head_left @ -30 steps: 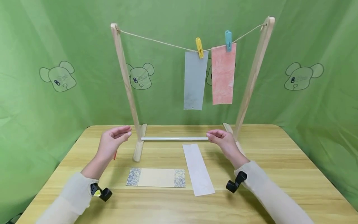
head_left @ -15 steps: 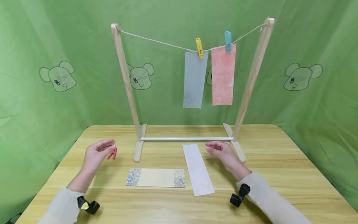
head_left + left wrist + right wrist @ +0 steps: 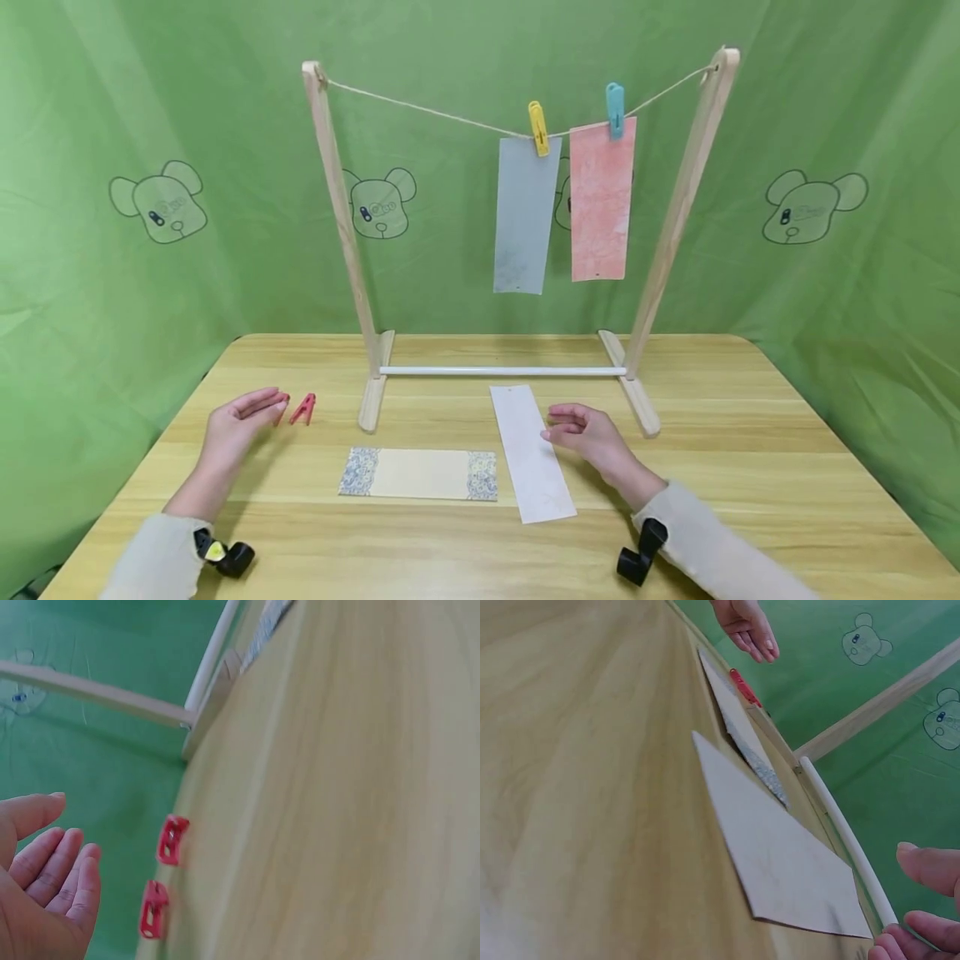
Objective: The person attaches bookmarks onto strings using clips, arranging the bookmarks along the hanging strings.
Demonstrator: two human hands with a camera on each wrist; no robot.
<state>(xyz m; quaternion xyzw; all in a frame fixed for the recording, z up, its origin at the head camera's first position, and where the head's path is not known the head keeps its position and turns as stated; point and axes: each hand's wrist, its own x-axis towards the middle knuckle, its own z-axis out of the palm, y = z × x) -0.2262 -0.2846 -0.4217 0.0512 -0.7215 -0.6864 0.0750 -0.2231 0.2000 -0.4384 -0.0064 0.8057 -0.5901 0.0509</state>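
Left hand (image 3: 236, 421): fingers relaxed, grasping nothing, near red pegs (image 3: 154, 895) towards desk's (image 3: 420, 554) left edge; right hand (image 3: 596, 437): relaxed, grasping nothing, by white card (image 3: 532, 467), well inside desk's edges; step: apparently pick-up, not yet made; next: likely calls for pinching one peg

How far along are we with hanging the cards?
Done: the grey card and pink card hang clipped to the cord. In hand: nothing visibly held; the left grip is by two red clips, the right grip by the white card. Probably left: that card and the patterned card, both lying on the table.
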